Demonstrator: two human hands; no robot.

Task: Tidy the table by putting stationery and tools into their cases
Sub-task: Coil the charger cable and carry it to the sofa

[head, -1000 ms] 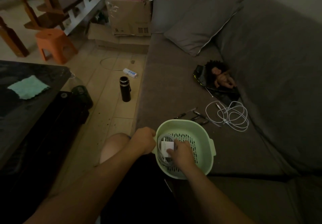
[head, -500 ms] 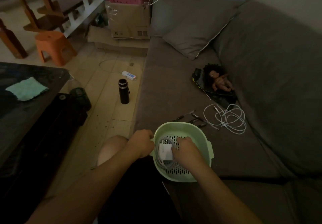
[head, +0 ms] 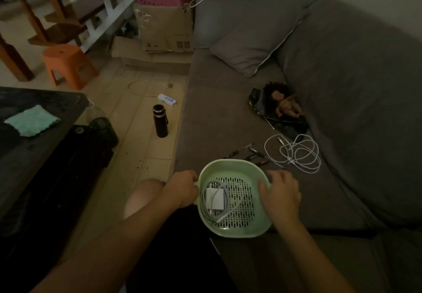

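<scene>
My left hand point(head: 182, 190) grips the green basket point(head: 239, 233) by its rim, steadying it on the sofa point(head: 228, 110); the charger point(head: 215, 199) lies inside. My right hand point(head: 282, 192) rests at the other rim, fingers point(head: 275, 175) loose and empty, close to the pens point(head: 251, 153), likely next.

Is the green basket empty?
Not empty: a white charger with its cable lies inside the basket.

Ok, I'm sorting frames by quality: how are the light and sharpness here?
Head view: dim overall, no glare; the green basket and white charger read clearly, the pens beyond nearly vanish against the sofa, the table at left is almost black; the wide lens bows the edges.
</scene>
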